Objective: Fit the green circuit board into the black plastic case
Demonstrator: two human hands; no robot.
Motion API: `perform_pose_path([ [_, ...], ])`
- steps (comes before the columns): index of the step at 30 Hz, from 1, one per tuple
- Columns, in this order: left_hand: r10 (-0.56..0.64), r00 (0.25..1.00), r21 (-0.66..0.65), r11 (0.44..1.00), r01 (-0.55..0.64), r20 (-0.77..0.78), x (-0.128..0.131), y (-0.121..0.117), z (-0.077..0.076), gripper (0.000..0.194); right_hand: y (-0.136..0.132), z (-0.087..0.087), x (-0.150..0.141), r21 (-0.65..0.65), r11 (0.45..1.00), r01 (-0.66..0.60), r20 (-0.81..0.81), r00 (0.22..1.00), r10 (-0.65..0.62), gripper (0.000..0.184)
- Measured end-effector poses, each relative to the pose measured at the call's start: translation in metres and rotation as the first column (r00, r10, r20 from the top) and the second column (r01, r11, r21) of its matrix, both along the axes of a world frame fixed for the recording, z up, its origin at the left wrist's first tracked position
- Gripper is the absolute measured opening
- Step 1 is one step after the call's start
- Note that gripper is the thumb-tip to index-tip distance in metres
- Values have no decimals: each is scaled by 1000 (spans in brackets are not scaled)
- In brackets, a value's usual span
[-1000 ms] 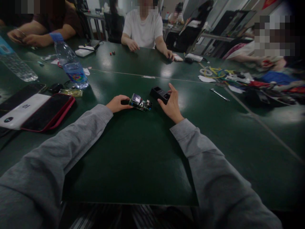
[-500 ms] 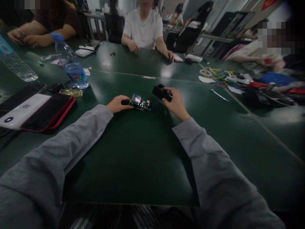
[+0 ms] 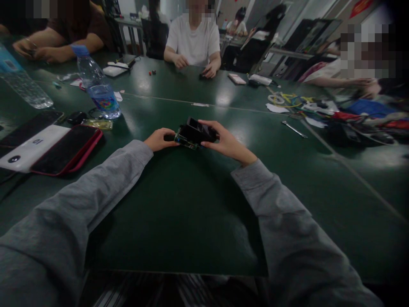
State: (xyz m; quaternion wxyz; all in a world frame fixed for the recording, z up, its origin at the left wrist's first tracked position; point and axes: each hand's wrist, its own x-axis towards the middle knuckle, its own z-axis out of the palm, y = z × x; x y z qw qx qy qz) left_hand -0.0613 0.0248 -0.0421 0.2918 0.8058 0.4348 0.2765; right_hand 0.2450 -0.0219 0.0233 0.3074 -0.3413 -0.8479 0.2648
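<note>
My left hand (image 3: 160,140) pinches the left end of a small green circuit board (image 3: 187,143) above the dark green tabletop. In my right hand (image 3: 221,138) is a black plastic case (image 3: 202,130), gripped between thumb and fingers. The case is tilted and lies over the board, hiding its screen and most of its parts. Only the board's left end and lower edge show. Whether the case is seated on the board or just held over it, I cannot tell.
Water bottles (image 3: 100,91) and phones (image 3: 67,149) stand and lie at the left. A wrench (image 3: 294,129) and a heap of cables (image 3: 351,113) are on the right. Across the table a person in a white shirt (image 3: 193,40) handles a small dark object.
My right hand has brought the black case left and over the circuit board, covering its screen. My left hand stays nearly in place. The person opposite has drawn a hand inward.
</note>
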Motion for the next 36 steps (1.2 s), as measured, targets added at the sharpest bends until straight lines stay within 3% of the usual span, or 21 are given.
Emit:
perform_pose_path([
  [9,-55,998,30,998,55,-12,2,0,3,37,-2,-29,-17,81,996,-45,47,998,41,64],
  [20,-49,999,33,998,49,-18,4,-3,8,32,-1,-38,-17,68,997,-39,32,999,37,66],
  [36,-41,999,12,999,41,-24,4,-6,12,34,-4,-37,-19,33,999,-17,13,1000,16,67],
])
